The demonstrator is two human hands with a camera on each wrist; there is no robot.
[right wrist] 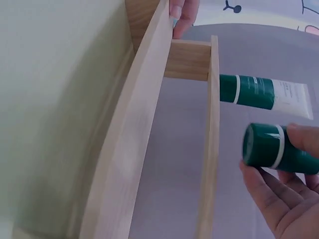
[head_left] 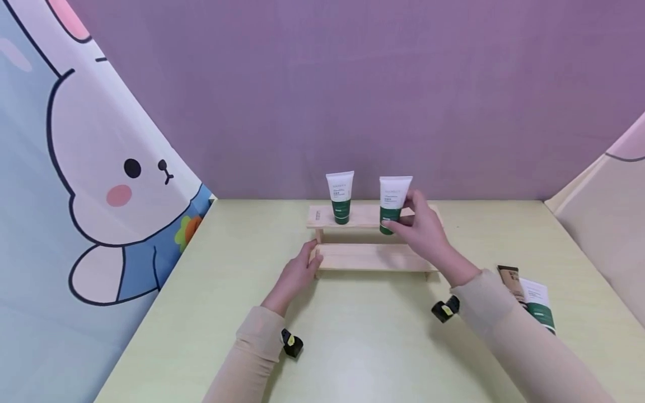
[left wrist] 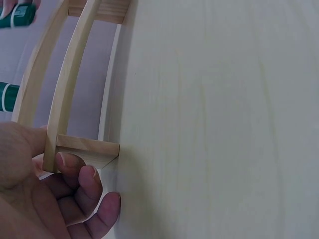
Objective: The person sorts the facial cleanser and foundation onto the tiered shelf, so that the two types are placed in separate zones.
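Note:
A two-step wooden rack (head_left: 373, 257) stands on the table. My left hand (head_left: 297, 271) grips the left end of its lower board; in the left wrist view the fingers (left wrist: 89, 184) curl under that board's end. One white and green squeeze tube (head_left: 341, 197) stands cap down on the upper board, at the left. My right hand (head_left: 423, 226) pinches a second white and green tube (head_left: 395, 193) between thumb and fingers, upright with its cap down. In the right wrist view this tube's green cap (right wrist: 256, 145) is beside the upper board, apart from its edge.
To the right of the rack, a brown tube (head_left: 511, 282) with a dark end and another white and green tube (head_left: 539, 305) lie side by side on the pale table (head_left: 353, 347). A purple cloth (head_left: 353, 101) hangs behind; a rabbit-print cloth (head_left: 101, 168) hangs at the left.

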